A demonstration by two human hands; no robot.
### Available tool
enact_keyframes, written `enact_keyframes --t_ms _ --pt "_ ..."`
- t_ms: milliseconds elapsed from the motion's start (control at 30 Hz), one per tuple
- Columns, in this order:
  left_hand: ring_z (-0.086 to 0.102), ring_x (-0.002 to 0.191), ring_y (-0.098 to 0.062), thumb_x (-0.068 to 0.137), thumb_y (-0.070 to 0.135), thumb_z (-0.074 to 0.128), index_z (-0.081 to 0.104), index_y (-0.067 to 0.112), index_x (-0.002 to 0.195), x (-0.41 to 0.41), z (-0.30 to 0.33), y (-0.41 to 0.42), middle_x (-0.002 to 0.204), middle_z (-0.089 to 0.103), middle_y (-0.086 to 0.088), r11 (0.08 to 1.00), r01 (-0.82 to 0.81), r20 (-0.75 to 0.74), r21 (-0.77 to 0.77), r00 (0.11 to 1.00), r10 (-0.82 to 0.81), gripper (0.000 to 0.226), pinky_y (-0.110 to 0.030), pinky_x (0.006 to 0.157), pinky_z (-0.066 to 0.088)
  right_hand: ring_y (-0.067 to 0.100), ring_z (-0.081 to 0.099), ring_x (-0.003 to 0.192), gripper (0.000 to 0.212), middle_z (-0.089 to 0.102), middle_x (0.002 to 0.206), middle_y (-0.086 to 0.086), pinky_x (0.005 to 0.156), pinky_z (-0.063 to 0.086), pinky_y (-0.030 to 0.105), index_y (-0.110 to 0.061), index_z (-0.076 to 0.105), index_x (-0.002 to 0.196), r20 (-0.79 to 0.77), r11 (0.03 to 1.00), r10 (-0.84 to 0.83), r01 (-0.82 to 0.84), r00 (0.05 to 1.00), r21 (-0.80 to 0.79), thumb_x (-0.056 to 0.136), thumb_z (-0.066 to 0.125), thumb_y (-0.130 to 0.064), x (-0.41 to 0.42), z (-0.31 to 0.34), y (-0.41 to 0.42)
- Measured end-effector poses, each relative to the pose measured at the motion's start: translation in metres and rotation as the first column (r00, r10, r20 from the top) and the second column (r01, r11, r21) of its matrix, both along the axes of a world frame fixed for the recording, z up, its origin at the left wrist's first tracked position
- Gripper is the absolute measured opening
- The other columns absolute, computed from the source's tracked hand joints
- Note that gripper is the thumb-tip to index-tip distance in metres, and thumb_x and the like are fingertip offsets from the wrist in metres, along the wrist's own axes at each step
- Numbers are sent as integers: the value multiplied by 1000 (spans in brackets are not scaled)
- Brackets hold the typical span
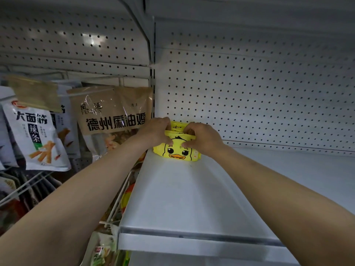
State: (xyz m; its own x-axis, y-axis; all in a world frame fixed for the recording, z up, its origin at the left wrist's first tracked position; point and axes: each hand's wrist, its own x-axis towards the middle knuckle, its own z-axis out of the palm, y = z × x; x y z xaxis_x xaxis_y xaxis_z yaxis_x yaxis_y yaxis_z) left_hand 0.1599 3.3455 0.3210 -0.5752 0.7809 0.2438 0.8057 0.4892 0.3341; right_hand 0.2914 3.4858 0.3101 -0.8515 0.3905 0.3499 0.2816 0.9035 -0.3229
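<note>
Yellow duck packets (177, 153) stand in a short row at the back of the shelf (192, 198), right under my fingers and close against the pegboard wall (249, 93). My left fingers (165, 124) curl over the top left edge, thumb on the front packet's face. My right fingers (189, 128) curl over the top right edge, thumb likewise in front. Both sets are clamped on the packets. Left of my left fingers hang a brown bag (113, 110) and a white snack bag (36, 137).

The left hand (156, 132) and right hand (204, 140) hide upper corners of the duck packs (179, 151), whose number is unclear.
</note>
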Motion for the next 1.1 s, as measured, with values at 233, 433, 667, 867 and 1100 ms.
enact_keyframes --t_ms 233,433,667,867,1100 --pt "47 112 -24 73 40 80 54 17 111 4 -4 3 112 56 -4 995 -100 -158 -16 983 96 51 -37 83 46 25 55 107 51 52 116 5 74 45 34 -15 52 120 30 960 -116 104 993 259 80 75 -38 0 -4 -9" --pt "41 124 -31 77 35 78 48 13 127 40 -1 -7 128 48 -11 974 -226 -200 -17 955 218 63 -46 96 45 25 42 124 56 50 129 6 77 46 36 -15 47 130 57 929 -156 127 986 348 85 70 -39 22 -2 -18" --pt "48 121 -32 77 34 77 47 15 134 115 7 -47 132 49 -11 973 -220 -207 69 951 230 67 -44 95 46 28 44 124 56 51 131 8 89 46 40 -19 47 135 36 970 -40 30 999 241 87 67 -39 84 29 -23" --pt "43 125 -34 83 48 67 46 18 136 213 9 -104 136 46 -11 939 -330 -285 102 894 345 65 -45 98 41 27 39 132 58 46 144 3 103 42 42 -25 45 141 47 966 138 -145 989 215 89 62 -45 163 45 -53" --pt "44 122 -33 83 46 68 45 19 134 316 -6 -187 129 48 -11 894 -439 -252 88 859 447 62 -49 96 45 26 34 137 59 40 150 2 111 28 34 -27 44 143 58 913 345 -349 937 210 90 60 -48 247 23 -114"
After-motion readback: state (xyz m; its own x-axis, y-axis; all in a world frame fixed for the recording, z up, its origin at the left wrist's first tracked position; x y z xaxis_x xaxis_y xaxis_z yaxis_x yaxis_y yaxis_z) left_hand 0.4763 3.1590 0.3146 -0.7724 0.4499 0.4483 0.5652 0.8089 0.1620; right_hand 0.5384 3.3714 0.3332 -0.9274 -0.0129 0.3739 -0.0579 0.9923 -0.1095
